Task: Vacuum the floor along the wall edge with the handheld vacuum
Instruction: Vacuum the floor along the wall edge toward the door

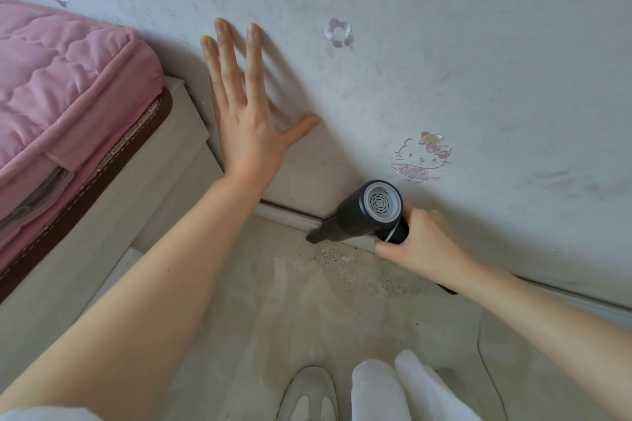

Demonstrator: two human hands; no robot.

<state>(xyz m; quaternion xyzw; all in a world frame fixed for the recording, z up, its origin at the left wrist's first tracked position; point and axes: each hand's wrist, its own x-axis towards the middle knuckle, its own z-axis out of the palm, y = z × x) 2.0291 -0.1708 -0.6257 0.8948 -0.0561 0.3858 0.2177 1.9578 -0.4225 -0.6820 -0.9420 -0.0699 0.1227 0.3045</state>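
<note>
The person is bent low by the wall (444, 55), and the cleaning pass along its foot looks to be under way. The right hand (420, 243) is wrapped round the handle of the black vacuum (369, 215), fingers curled tight on it, and the narrow nozzle (316, 236) points left and down to where the floor (273, 301) meets the skirting board (290, 215). The left hand (246, 120) is flat against the wall with fingers spread and straight, holding nothing, seemingly as a prop for balance. A scatter of grit (333, 256) lies on the floor just beside the nozzle, on its near right side, with more specks trailing further right along the skirting. To my eye the next move calls for drawing the nozzle back to the right over that grit, keeping its tip low against the edge. The pink mattress (68, 79) sits off to the left, well apart.
</note>
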